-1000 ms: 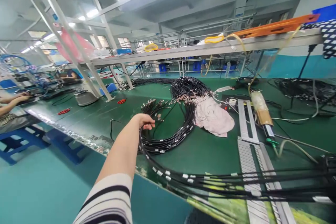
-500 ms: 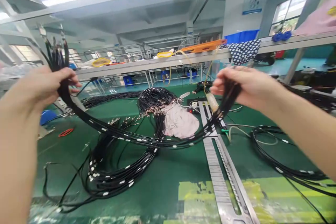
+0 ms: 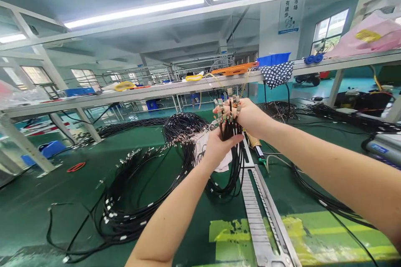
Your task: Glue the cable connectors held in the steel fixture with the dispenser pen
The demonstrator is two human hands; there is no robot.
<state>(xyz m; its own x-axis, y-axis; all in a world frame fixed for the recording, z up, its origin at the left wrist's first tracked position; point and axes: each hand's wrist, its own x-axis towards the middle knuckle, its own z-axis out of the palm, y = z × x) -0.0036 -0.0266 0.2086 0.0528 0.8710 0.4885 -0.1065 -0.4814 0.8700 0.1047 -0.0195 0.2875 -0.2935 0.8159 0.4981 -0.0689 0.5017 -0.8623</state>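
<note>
A bundle of black cables [image 3: 234,171] hangs in a loop from my two hands, its metal connector ends gathered together at the top. My left hand [image 3: 219,146] is wrapped round the bundle just below the connectors. Right behind it, my right hand [image 3: 250,114] closes on the same bundle at connector height; some of its fingers are hidden by the ends. Below the hands lies a slotted metal rail [image 3: 255,204]. A pale pink cloth [image 3: 223,163] shows partly behind the hanging loop.
Coiled black cables [image 3: 134,217] lie on the green mat at left, with another coil [image 3: 181,127] farther back. An orange-red ring [image 3: 76,167] rests at far left. More cables [image 3: 326,200] lie at right. A raised shelf [image 3: 156,90] crosses the back.
My hands, apart before with the cable bundle stretched between them, have come together at centre right. The bundle's two ends now meet, and its sag has become a narrow hanging loop.
</note>
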